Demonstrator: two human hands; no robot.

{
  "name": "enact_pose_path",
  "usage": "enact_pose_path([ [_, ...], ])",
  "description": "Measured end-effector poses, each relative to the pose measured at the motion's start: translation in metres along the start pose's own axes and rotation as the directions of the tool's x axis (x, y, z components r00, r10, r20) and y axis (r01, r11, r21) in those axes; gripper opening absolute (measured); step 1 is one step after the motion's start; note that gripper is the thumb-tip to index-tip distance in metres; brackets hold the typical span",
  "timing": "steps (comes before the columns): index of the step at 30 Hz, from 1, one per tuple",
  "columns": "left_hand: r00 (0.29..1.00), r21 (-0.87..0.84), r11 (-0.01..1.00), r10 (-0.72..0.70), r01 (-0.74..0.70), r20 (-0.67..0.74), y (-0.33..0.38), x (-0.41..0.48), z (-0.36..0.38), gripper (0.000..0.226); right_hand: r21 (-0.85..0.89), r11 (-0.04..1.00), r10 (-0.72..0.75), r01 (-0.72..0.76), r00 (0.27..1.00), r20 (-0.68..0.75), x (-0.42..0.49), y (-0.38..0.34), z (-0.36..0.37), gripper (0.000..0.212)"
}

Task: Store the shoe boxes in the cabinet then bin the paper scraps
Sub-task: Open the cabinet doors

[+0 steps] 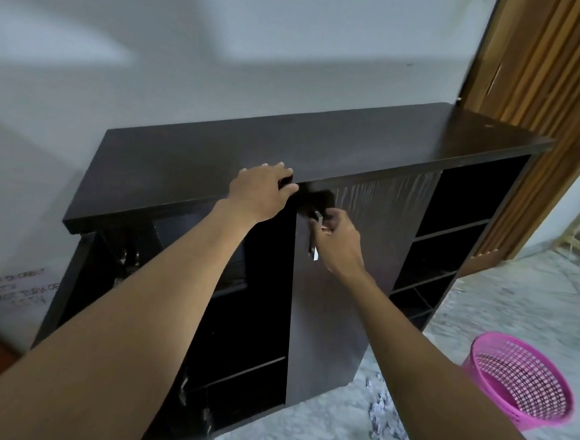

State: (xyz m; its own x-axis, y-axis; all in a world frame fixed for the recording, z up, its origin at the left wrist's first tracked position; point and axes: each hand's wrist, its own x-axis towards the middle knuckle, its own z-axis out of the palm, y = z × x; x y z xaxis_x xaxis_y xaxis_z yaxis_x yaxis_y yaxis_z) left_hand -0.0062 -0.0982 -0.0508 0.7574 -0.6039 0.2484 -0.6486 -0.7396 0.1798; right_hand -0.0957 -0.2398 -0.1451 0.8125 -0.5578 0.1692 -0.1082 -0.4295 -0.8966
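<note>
A dark wooden cabinet [321, 143] stands against the wall. My left hand [261, 190] holds the front edge of its top, fingers above and thumb at the front. My right hand [339, 237] grips the metal handle [317, 218] of the middle door [329, 325]. To the left of that door the cabinet is open and dark inside; I cannot make out any shoe boxes there. Paper scraps [383, 412] lie on the floor in front of the cabinet. A pink mesh bin [519, 380] stands at the lower right.
Open shelves [452, 231] fill the cabinet's right end. A cardboard box with writing [12, 291] sits on the floor at the left. A wooden door frame [537, 99] rises behind the cabinet on the right, with marble floor [516, 304] beyond.
</note>
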Motion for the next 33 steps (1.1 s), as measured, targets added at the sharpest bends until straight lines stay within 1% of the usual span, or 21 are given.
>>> enact_pose_path([
  [3,1.000,-0.030,1.000,-0.001,0.001,-0.015,0.009,0.011,0.006,0.048,0.025,0.999,-0.017,0.019,0.996,-0.092,0.007,0.004,0.013,0.027],
  [5,1.000,-0.052,0.999,0.007,-0.007,-0.003,0.013,0.017,0.008,0.047,0.050,0.998,-0.041,0.048,0.990,-0.131,0.006,0.007,0.021,0.021],
  [7,1.000,-0.072,0.997,0.016,-0.015,0.015,0.014,0.019,0.010,0.045,0.047,0.992,-0.108,0.116,0.982,-0.155,0.001,0.009,0.023,0.019],
  [8,1.000,-0.075,0.997,0.022,-0.021,0.012,0.014,0.020,0.011,0.045,0.054,0.987,-0.139,0.149,0.978,-0.157,-0.002,0.010,0.023,0.022],
  [10,0.999,-0.070,0.997,0.034,-0.034,0.001,0.013,0.020,0.011,0.045,0.068,0.980,-0.176,0.187,0.973,-0.149,-0.006,0.009,0.020,0.033],
  [12,0.999,-0.081,0.996,0.040,-0.039,0.011,0.011,0.020,0.010,0.045,0.065,0.982,-0.166,0.175,0.978,-0.125,-0.011,0.008,0.013,0.046],
  [15,0.999,-0.107,0.994,0.035,-0.034,0.013,0.010,0.021,0.009,0.045,0.049,0.990,-0.130,0.132,0.990,-0.053,-0.022,0.009,-0.007,0.061],
  [17,1.000,-0.111,0.994,0.020,-0.020,-0.006,0.011,0.018,0.009,0.045,-0.044,0.990,-0.133,0.132,0.991,-0.032,-0.031,0.009,-0.022,0.068],
  [20,1.000,-0.119,0.993,0.000,-0.001,-0.009,0.013,0.016,0.007,0.045,-0.197,0.971,-0.139,0.136,0.990,-0.002,-0.049,0.004,-0.040,0.086],
  [21,1.000,-0.120,0.993,-0.001,0.000,-0.008,0.013,0.016,0.007,0.045,-0.236,0.963,-0.133,0.129,0.991,0.001,-0.054,0.003,-0.044,0.089],
  [25,1.000,-0.115,0.993,-0.005,0.004,-0.009,0.013,0.015,0.008,0.045,-0.354,0.933,-0.095,0.068,0.994,-0.061,-0.059,-0.003,-0.050,0.079],
  [28,1.000,-0.088,0.996,-0.005,0.003,-0.027,0.016,0.011,0.005,0.044,-0.453,0.888,-0.130,0.076,0.988,-0.087,-0.055,-0.010,-0.049,0.073],
  [33,0.999,-0.107,0.994,0.015,-0.020,-0.053,0.013,0.009,0.010,0.044,-0.556,0.829,-0.167,0.056,0.974,-0.151,-0.066,-0.012,-0.055,0.069],
])
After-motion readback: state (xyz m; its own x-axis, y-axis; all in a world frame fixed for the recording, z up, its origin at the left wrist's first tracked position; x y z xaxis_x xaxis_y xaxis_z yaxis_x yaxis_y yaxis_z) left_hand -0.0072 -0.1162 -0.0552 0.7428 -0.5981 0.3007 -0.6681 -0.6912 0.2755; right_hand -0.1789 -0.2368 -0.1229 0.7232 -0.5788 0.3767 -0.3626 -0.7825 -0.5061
